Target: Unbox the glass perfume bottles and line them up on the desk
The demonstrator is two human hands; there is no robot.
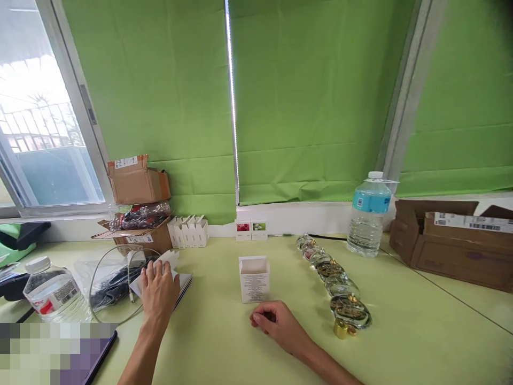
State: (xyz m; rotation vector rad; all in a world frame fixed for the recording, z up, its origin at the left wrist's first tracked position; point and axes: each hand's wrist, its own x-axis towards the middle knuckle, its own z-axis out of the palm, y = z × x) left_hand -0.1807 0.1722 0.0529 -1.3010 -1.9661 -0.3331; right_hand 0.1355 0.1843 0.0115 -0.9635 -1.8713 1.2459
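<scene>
My left hand (159, 286) is closed over a folded-flat white carton (171, 259), at the top of a small stack of flat white cartons (185, 283). Its thumb is on the right and its fingertips point away from me. An open-topped white box (255, 280) with small print stands upright on the table. Just in front of that box, my right hand (269, 320) rests with curled fingers and nothing visible in them. To its right runs a row of several clear glass bottles (336, 286) with gold parts, a gold cap (340, 328) at the near end.
Several white boxes (189, 232) stand at the back beside stacked cardboard boxes (140, 184). Two small picture cards (251, 230) lean on the wall. Left are a cable (93, 283), a water bottle (57, 293) and a phone (96, 358); right, a large bottle (366, 219) and brown carton (457, 248).
</scene>
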